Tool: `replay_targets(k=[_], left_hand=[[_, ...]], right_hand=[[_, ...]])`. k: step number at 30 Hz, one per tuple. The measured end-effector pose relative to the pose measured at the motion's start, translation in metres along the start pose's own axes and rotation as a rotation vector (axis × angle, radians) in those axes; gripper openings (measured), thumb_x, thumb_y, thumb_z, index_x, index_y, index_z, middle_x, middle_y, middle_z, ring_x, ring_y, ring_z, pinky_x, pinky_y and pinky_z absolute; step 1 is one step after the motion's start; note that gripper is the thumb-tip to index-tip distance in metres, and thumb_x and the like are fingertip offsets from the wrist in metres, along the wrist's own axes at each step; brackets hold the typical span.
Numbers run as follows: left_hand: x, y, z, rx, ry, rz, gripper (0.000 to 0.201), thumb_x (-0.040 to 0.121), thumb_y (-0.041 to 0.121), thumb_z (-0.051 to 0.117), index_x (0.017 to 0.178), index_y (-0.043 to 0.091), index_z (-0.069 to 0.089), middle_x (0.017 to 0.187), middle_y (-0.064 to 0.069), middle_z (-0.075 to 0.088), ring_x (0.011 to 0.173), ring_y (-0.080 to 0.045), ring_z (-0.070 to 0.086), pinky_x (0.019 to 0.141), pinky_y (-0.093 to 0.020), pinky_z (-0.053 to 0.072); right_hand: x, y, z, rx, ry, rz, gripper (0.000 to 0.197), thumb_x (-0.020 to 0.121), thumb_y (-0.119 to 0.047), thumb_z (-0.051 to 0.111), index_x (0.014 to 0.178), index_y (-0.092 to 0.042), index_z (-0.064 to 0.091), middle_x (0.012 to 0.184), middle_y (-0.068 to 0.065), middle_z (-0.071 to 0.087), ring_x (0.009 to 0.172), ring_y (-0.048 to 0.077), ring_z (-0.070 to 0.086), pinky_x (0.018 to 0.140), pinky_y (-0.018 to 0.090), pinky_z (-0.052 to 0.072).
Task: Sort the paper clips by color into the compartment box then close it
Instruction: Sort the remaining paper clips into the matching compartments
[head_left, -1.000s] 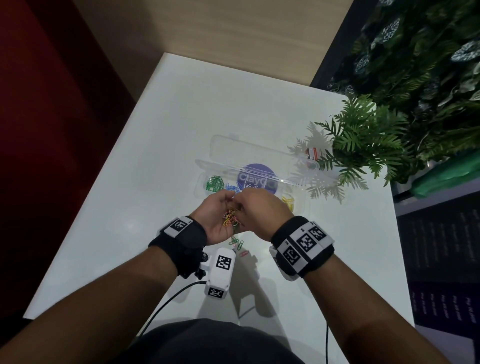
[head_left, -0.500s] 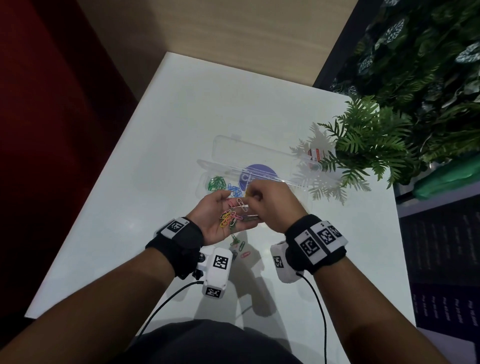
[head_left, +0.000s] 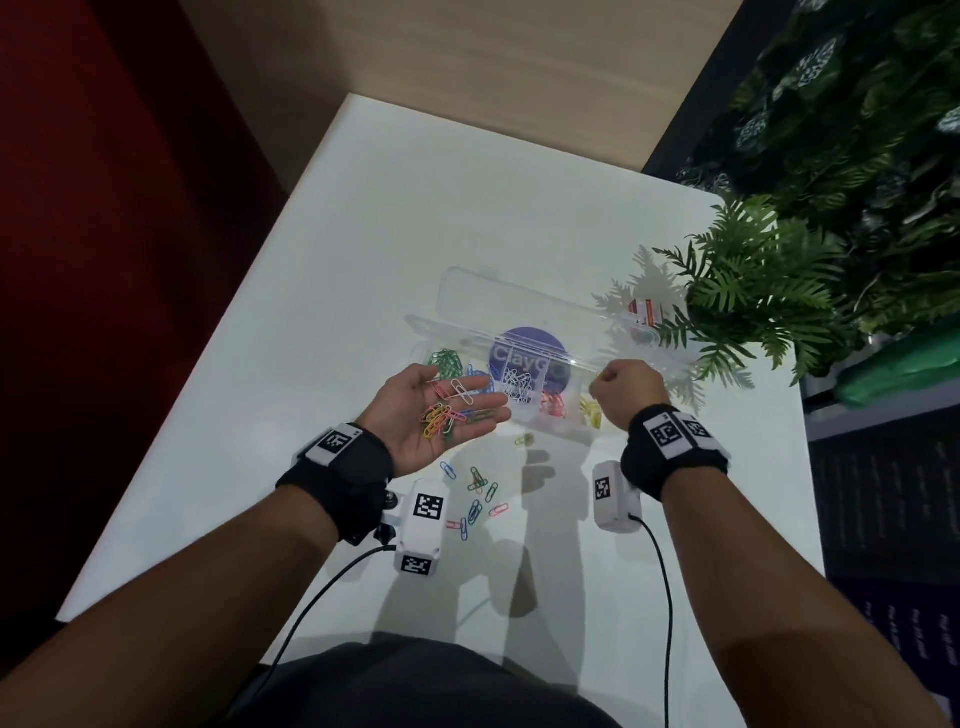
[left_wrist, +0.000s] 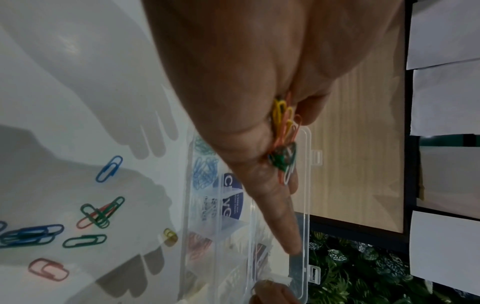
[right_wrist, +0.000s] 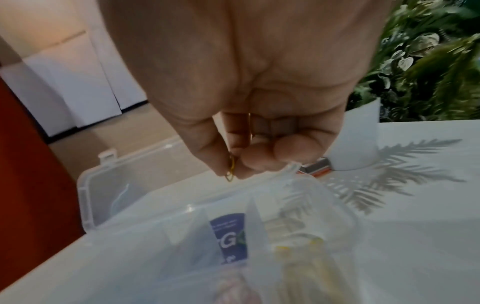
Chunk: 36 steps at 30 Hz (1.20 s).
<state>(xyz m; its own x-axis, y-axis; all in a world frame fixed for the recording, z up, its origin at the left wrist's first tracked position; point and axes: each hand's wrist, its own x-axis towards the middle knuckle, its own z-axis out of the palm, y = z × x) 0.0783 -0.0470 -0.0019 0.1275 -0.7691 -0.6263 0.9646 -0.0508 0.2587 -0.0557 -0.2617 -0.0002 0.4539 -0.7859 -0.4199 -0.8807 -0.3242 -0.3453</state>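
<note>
The clear compartment box (head_left: 558, 435) lies mid-table with its lid (head_left: 519, 291) folded back. Its compartments hold green clips (head_left: 445, 362), blue, white clips (head_left: 517, 385), red clips (head_left: 553, 402) and yellow clips (head_left: 592, 417). My left hand (head_left: 441, 415) lies palm up with straight fingers in front of the box's left half, carrying a mixed pile of clips (head_left: 440, 418) (left_wrist: 283, 131). My right hand (head_left: 605, 387) hovers over the yellow compartment (right_wrist: 298, 257), thumb and forefinger pinching a yellow paper clip (right_wrist: 230, 167).
Several loose clips (head_left: 475, 496) (left_wrist: 101, 211) lie on the white table (head_left: 363, 234) between my wrists, and one yellowish clip (head_left: 523, 440) by the box front. A potted fern (head_left: 753, 291) in a white pot (right_wrist: 355, 139) and a small red-white packet (head_left: 644, 312) stand right of the box.
My right hand took a clip from the pile in the left palm and moved right, over the yellow compartment. The left hand flattened out, palm up.
</note>
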Motion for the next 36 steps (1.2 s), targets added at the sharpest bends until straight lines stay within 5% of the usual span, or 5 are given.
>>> replay_targets(k=[7,12,21,27,36], left_hand=[[0.003,-0.002,0.010,-0.001,0.013,-0.015,0.052,0.096,0.029,0.032,0.125,-0.010,0.052,0.121,-0.033,0.059,0.101,-0.048,0.063,0.089,-0.050,0.051],[0.005,-0.008,0.020,0.046,0.018,-0.003,0.051,0.098,0.031,0.030,0.109,-0.009,0.061,0.106,-0.030,0.066,0.088,-0.043,0.068,0.085,-0.049,0.053],[0.001,-0.017,0.027,0.158,0.100,0.038,0.070,0.101,0.034,0.026,0.051,0.005,0.066,0.045,-0.005,0.050,0.034,-0.014,0.044,0.039,-0.015,0.039],[0.004,-0.018,0.024,0.164,0.179,0.032,0.047,0.099,0.036,0.031,0.080,0.004,0.060,0.047,-0.006,0.051,0.037,-0.015,0.050,0.041,-0.015,0.041],[0.004,-0.017,0.023,0.125,0.157,-0.002,0.052,0.099,0.038,0.031,0.083,0.004,0.066,0.060,-0.009,0.061,0.049,-0.018,0.062,0.044,-0.019,0.048]], right_hand=[[-0.008,-0.001,0.005,-0.057,-0.018,-0.025,0.023,0.086,-0.023,0.063,0.102,-0.007,0.067,0.102,0.011,0.069,0.084,0.025,0.063,0.073,0.027,0.051],[-0.063,-0.057,-0.005,0.111,-0.063,-0.529,0.010,0.084,-0.018,0.064,0.091,-0.017,0.071,0.083,-0.003,0.066,0.070,0.008,0.056,0.065,0.021,0.046],[-0.097,-0.089,0.013,-0.261,-0.268,-0.754,0.004,0.081,-0.017,0.059,0.082,-0.019,0.063,0.081,-0.002,0.048,0.077,0.020,0.052,0.059,0.030,0.035],[-0.099,-0.089,0.017,-0.275,-0.293,-0.789,0.013,0.080,-0.015,0.058,0.090,-0.022,0.064,0.083,-0.006,0.041,0.082,0.016,0.048,0.066,0.033,0.043],[-0.097,-0.087,0.023,-0.238,-0.311,-0.798,0.014,0.079,-0.011,0.054,0.079,-0.024,0.057,0.087,-0.006,0.040,0.085,0.020,0.052,0.074,0.041,0.049]])
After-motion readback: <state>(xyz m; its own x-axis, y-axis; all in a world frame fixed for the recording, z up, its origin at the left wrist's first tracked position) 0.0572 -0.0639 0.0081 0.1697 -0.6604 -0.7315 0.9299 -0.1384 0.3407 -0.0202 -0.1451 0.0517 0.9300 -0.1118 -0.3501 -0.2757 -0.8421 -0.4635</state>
